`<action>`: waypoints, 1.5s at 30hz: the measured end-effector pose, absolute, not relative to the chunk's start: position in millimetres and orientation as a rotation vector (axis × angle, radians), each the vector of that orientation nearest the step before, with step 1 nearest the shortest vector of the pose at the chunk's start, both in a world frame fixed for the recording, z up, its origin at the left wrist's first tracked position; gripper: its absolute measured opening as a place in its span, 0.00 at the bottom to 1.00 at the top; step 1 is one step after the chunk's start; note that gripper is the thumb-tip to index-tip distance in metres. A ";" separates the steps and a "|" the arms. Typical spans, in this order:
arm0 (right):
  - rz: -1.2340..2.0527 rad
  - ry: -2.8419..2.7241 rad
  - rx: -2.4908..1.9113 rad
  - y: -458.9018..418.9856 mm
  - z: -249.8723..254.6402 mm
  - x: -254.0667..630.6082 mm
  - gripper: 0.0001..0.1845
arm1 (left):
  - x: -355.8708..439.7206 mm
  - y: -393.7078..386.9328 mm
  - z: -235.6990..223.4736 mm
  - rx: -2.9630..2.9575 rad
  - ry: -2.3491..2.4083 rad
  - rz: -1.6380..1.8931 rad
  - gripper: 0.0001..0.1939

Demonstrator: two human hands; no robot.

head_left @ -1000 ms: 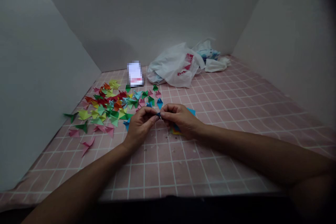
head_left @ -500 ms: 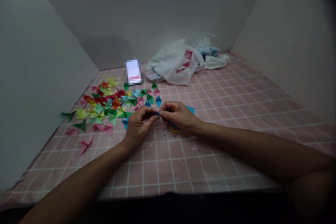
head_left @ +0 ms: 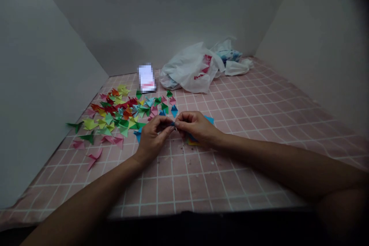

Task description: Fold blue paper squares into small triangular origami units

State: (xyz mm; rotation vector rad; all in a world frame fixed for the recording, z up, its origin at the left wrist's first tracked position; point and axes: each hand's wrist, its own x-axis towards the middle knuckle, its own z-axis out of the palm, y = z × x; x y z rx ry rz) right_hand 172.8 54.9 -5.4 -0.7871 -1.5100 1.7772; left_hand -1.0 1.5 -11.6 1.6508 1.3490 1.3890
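Between my fingertips is a small folded piece of blue paper (head_left: 173, 124), mostly covered by the fingers. My left hand (head_left: 155, 132) pinches it from the left with thumb and forefinger. From the other side my right hand (head_left: 196, 127) grips it the same way, so the two hands nearly touch. Partly under my right hand lie sheets of coloured paper, with a blue corner (head_left: 209, 119) and a yellow edge (head_left: 193, 143) showing. A folded blue paper piece (head_left: 174, 111) rests just beyond the fingertips, and another blue one (head_left: 137, 135) is beside my left hand.
Many folded paper birds (head_left: 115, 113) in several colours are heaped on the left. A lit phone (head_left: 147, 78) stands behind them. White plastic bags (head_left: 191, 69) lie at the back. Pink checked cloth (head_left: 259, 111) covers the table, with walls on three sides.
Both hands stay in nearly the same place, still pinching the blue paper. Only a slight shift of the fingers shows; nothing else on the table has moved.
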 end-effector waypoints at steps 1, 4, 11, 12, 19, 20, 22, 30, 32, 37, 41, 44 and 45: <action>1.786 -1.501 -0.782 55.2 -5.7 172.9 0.11 | -1.2 1.6 -11.5 1.655 1.356 1.388 0.03; 1.799 -1.488 -0.763 55.2 -5.3 173.2 0.11 | -1.4 1.6 -10.1 1.656 1.369 1.389 0.03; 1.786 -1.431 -0.765 54.2 -0.8 174.5 0.13 | -1.3 2.2 -8.2 1.502 1.364 1.390 0.04; 1.772 -1.421 -0.766 54.2 -0.4 174.6 0.13 | -1.2 2.8 -8.4 1.448 1.351 1.389 0.05; 1.643 -1.432 -0.733 54.9 2.2 174.6 0.10 | 0.4 4.9 -7.7 1.233 1.264 1.391 0.10; 1.625 -1.451 -0.707 55.0 2.2 174.4 0.09 | 0.6 4.7 -7.2 1.225 1.258 1.387 0.10; 1.585 -1.518 -0.674 55.1 1.2 174.0 0.07 | 0.8 4.2 -6.5 1.210 1.248 1.381 0.11; 1.434 -1.650 -0.703 55.5 -2.4 174.8 0.04 | 0.4 4.8 -9.8 1.158 1.217 1.416 0.12; 1.424 -1.639 -0.718 55.9 -1.1 174.8 0.04 | -0.4 4.6 -11.2 1.154 1.209 1.410 0.11; 1.534 -1.567 -0.772 57.3 -1.3 173.7 0.06 | -2.3 4.6 -15.0 1.104 1.119 1.418 0.10; 1.693 -1.487 -0.734 58.1 -2.7 173.9 0.09 | -2.1 5.3 -16.4 1.051 1.052 1.352 0.11; 1.829 -1.396 -0.689 58.8 -2.6 174.3 0.12 | -1.4 5.1 -15.7 0.998 1.011 1.310 0.12; 1.861 -1.372 -0.677 59.1 -2.6 174.4 0.12 | -1.0 4.9 -15.2 0.987 0.996 1.305 0.12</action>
